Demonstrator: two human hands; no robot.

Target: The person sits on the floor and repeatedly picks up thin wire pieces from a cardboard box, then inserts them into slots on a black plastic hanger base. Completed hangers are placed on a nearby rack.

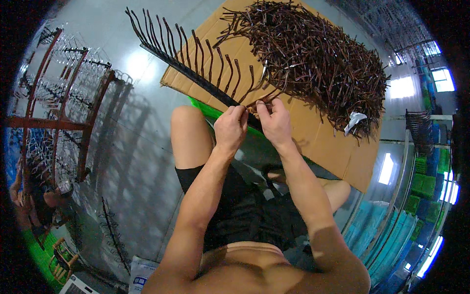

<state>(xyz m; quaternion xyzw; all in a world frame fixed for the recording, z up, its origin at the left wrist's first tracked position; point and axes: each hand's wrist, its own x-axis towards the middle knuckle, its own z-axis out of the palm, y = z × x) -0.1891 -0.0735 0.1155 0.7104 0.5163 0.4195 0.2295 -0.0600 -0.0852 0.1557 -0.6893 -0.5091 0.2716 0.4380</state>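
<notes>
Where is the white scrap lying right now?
In the head view, the white scrap sits at upper right, on the lower right edge of the brown strip pile, over the cardboard sheet, right of the right hand.

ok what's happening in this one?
A seated person works with both bare hands at the near end of a long black bar lined with a row of thin brown curved pieces. The left hand and right hand pinch close together there, seemingly fitting one more piece. A big heap of loose brown pieces lies on a cardboard sheet just beyond. Metal racks stand to the left.
</notes>
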